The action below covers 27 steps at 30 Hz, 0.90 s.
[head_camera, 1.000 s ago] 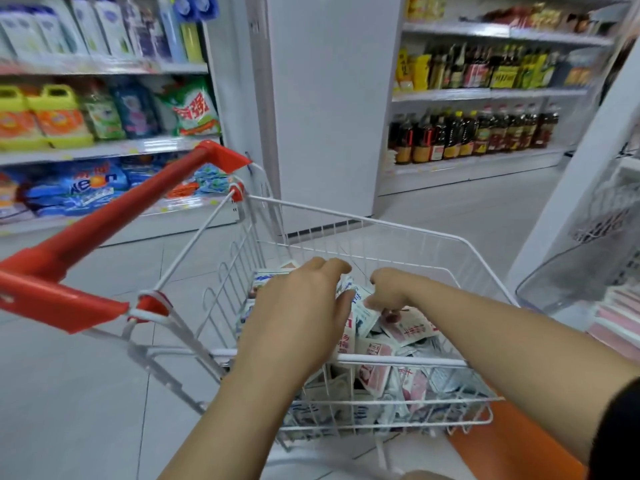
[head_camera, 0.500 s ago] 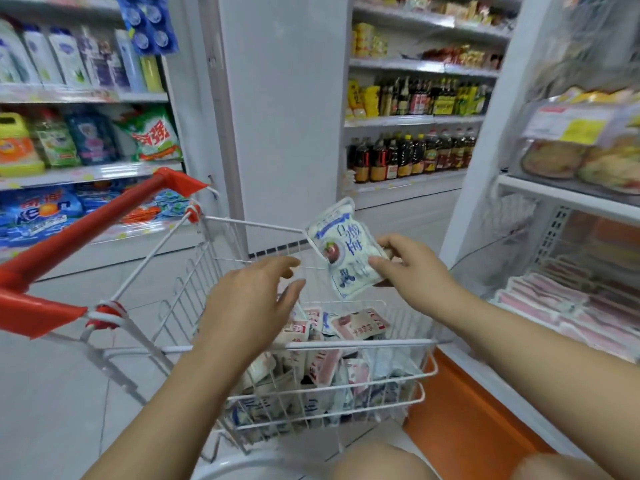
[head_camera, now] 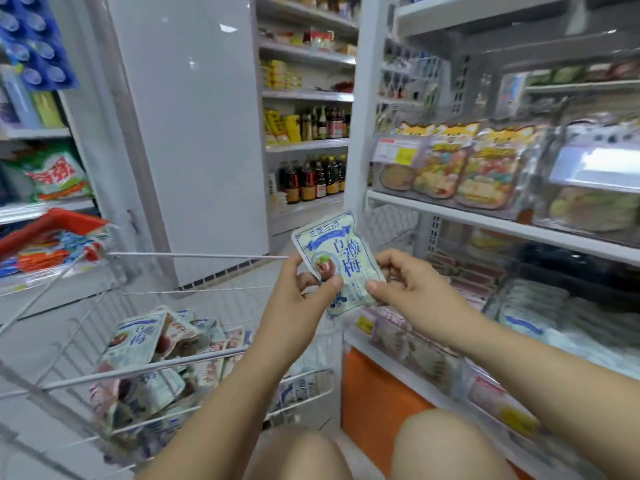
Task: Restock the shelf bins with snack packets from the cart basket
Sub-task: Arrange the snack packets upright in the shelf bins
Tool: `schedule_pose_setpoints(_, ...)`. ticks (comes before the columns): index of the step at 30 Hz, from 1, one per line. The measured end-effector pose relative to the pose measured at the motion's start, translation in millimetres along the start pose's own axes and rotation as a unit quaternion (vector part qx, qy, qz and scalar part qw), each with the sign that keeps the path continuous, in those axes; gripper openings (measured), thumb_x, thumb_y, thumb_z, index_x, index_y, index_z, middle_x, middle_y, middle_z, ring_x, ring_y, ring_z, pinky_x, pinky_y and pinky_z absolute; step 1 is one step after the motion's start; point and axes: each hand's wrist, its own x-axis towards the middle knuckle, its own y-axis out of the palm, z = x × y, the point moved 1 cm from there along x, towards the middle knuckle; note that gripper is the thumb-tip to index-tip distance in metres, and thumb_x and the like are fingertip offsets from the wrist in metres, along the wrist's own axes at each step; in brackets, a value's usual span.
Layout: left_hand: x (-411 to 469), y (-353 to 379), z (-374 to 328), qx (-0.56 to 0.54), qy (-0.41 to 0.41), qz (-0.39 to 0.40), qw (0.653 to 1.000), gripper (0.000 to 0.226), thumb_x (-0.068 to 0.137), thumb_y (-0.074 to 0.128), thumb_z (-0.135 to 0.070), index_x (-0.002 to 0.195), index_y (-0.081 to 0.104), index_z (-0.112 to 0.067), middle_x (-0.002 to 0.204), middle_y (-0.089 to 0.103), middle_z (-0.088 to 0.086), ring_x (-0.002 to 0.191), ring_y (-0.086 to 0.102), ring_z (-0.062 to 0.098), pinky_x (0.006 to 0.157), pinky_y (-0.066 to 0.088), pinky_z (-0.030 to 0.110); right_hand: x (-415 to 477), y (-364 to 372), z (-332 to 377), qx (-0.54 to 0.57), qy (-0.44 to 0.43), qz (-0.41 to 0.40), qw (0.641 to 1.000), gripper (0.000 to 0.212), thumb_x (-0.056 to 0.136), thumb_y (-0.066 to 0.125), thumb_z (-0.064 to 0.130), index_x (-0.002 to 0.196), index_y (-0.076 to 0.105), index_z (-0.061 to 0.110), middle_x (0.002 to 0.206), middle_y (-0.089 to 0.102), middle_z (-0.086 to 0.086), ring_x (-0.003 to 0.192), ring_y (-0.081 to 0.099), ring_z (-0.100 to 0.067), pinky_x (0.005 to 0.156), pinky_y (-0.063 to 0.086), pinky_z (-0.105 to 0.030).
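A pale snack packet (head_camera: pixel 337 251) with blue print and a plum picture is held upright above the cart's right side. My left hand (head_camera: pixel 301 299) pinches its lower left edge with thumb and fingers. My right hand (head_camera: pixel 410 289) pinches its lower right edge. The white wire cart basket (head_camera: pixel 194 256) sits at lower left, and several similar packets (head_camera: pixel 145 344) lie piled in it. Clear shelf bins (head_camera: pixel 526 303) with pale packets line the low shelf on the right, just beyond my right hand.
A shelf (head_camera: pixel 485 220) above the bins holds bagged snacks (head_camera: pixel 485 168). An orange base panel (head_camera: pixel 374 393) runs under the bins. The cart's red handle (head_camera: pixel 52 226) is at left. A white pillar (head_camera: pixel 194 126) stands ahead; bottles (head_camera: pixel 311 178) line far shelves. My knees show below.
My right hand lifted one packet out of the basket and carried it right. My left hand rose from the pile and now pinches the packet too. The view has turned toward the shelf bins.
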Motion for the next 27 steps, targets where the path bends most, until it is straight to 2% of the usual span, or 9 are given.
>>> schedule_pose_setpoints(2, 2.1, 20.1, -0.7, 0.022, 0.012, 0.043, 0.999, 0.038, 0.092, 0.068, -0.025, 0.122, 0.050, -0.040, 0.106, 0.070, -0.004, 0.093, 0.069, 0.011, 0.077, 0.051, 0.024, -10.8, -24.6, -2.2, -0.042, 0.009, -0.019, 0.999, 0.026, 0.088, 0.073, 0.016, 0.107, 0.058, 0.027, 0.106, 0.065, -0.010, 0.082, 0.067, -0.028, 0.085, 0.055, -0.053)
schedule_pose_setpoints(5, 4.7, 53.6, 2.0, 0.066, 0.041, 0.098, 0.992, 0.038, 0.087, 0.070, -0.034, 0.119, 0.052, -0.039, 0.108, 0.069, -0.011, 0.097, 0.069, 0.012, 0.085, 0.055, 0.035, -29.1, -62.9, 3.3, -0.093, 0.009, -0.063, 0.994, 0.050, 0.079, 0.081, 0.028, 0.115, 0.049, 0.039, 0.103, 0.060, 0.013, 0.077, 0.062, -0.001, 0.076, 0.055, -0.031)
schedule_pose_setpoints(7, 2.8, 78.2, 4.1, 0.090, 0.061, 0.131, 0.985, 0.042, 0.083, 0.070, -0.037, 0.122, 0.054, -0.036, 0.112, 0.069, -0.014, 0.101, 0.067, 0.008, 0.089, 0.055, 0.043, -40.2, -84.0, 8.6, -0.164, -0.006, -0.057, 0.985, 0.057, 0.078, 0.082, 0.032, 0.122, 0.047, 0.041, 0.104, 0.062, 0.020, 0.082, 0.064, 0.003, 0.074, 0.055, -0.024)
schedule_pose_setpoints(9, -0.1, 103.7, 5.3, 0.099, 0.079, 0.153, 0.980, 0.039, 0.088, 0.070, -0.026, 0.123, 0.055, -0.035, 0.112, 0.068, -0.016, 0.098, 0.066, 0.005, 0.087, 0.055, 0.039, -49.8, -100.3, 11.3, -0.248, -0.021, -0.041, 0.968, 0.049, 0.079, 0.081, 0.028, 0.118, 0.052, 0.037, 0.098, 0.066, 0.017, 0.077, 0.064, 0.006, 0.065, 0.049, -0.015)
schedule_pose_setpoints(12, -0.4, 137.0, 5.2, 0.098, 0.095, 0.164, 0.977, 0.036, 0.090, 0.069, -0.018, 0.121, 0.057, -0.032, 0.109, 0.069, -0.015, 0.094, 0.065, 0.000, 0.084, 0.055, 0.030, -59.2, -124.9, 9.1, -0.335, -0.038, -0.064, 0.939, 0.037, 0.080, 0.081, 0.026, 0.103, 0.055, 0.038, 0.081, 0.064, 0.017, 0.066, 0.058, 0.004, 0.057, 0.041, -0.016)
schedule_pose_setpoints(16, 7.8, 163.4, 12.6, 0.143, 0.110, 0.154, 0.972, 0.040, 0.092, 0.065, -0.017, 0.127, 0.051, -0.032, 0.111, 0.065, -0.019, 0.102, 0.062, -0.004, 0.092, 0.050, 0.022, -72.7, -150.7, -14.8, -0.414, -0.025, -0.113, 0.903, 0.031, 0.083, 0.078, 0.031, 0.105, 0.056, 0.034, 0.092, 0.060, 0.018, 0.069, 0.051, 0.003, 0.064, 0.040, -0.026)
schedule_pose_setpoints(18, 9.9, 170.1, 21.9, 0.209, 0.109, 0.173, 0.956, 0.045, 0.093, 0.065, -0.018, 0.135, 0.051, -0.028, 0.125, 0.060, -0.012, 0.112, 0.056, 0.000, 0.096, 0.045, 0.016, -79.6, -161.3, -35.6, -0.449, -0.018, -0.145, 0.881, 0.029, 0.085, 0.075, 0.031, 0.108, 0.056, 0.032, 0.097, 0.057, 0.018, 0.071, 0.048, -0.001, 0.067, 0.043, -0.033)
schedule_pose_setpoints(22, 13.1, 181.1, 51.2, 0.374, 0.123, 0.260, 0.882, 0.051, 0.090, 0.067, -0.036, 0.138, 0.051, -0.032, 0.147, 0.044, -0.009, 0.132, 0.045, 0.015, 0.110, 0.037, 0.041, -80.0, -184.9, -77.1, -0.453, 0.056, -0.182, 0.871, 0.030, 0.089, 0.071, 0.030, 0.114, 0.055, 0.030, 0.094, 0.064, 0.009, 0.075, 0.053, -0.012, 0.066, 0.046, -0.035)
schedule_pose_setpoints(27, 10.6, 188.3, 68.5, 0.474, 0.125, 0.308, 0.815, 0.071, 0.087, 0.064, -0.052, 0.150, 0.034, -0.037, 0.162, 0.021, -0.011, 0.148, 0.024, 0.014, 0.119, 0.019, 0.047, -66.5, -193.3, -108.8, -0.437, 0.125, -0.168, 0.875, 0.050, 0.092, 0.067, 0.033, 0.136, 0.047, 0.022, 0.095, 0.066, -0.008, 0.085, 0.060, -0.027, 0.069, 0.049, -0.036)
